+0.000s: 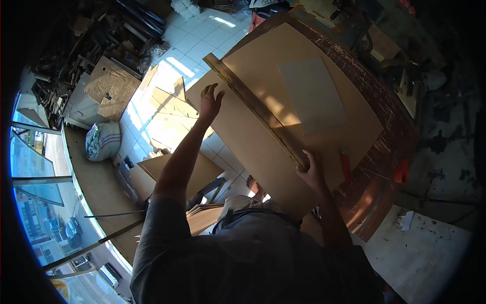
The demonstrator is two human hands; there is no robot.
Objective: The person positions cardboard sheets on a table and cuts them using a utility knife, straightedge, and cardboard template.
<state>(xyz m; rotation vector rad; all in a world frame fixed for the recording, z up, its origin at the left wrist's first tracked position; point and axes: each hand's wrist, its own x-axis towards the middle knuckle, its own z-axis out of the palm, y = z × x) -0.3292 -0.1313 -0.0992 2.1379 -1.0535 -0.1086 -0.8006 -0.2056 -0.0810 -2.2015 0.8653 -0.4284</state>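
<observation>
A large brown board sheet (243, 121) lies over the worktable, its near part jutting out toward my body. Across it runs a long, worn straightedge bar (253, 109). My right hand (313, 173) grips the near end of this bar, thumb on one side. Over the left part of the sheet is my left hand (210, 104), fingers apart and holding nothing; whether it touches the sheet I cannot tell. A smaller grey rectangular sheet (314, 93) rests on the board beyond the bar. To the right of my right hand lies a red-handled tool (346, 166), possibly a cutter.
The dark red, scuffed worktable (374, 197) shows along the right, with an orange-red handled tool (401, 171) on it. Board offcuts (172, 106) litter the tiled floor at left. A stuffed sack (103, 141) stands by the windows. A white-topped surface (420, 248) is at lower right.
</observation>
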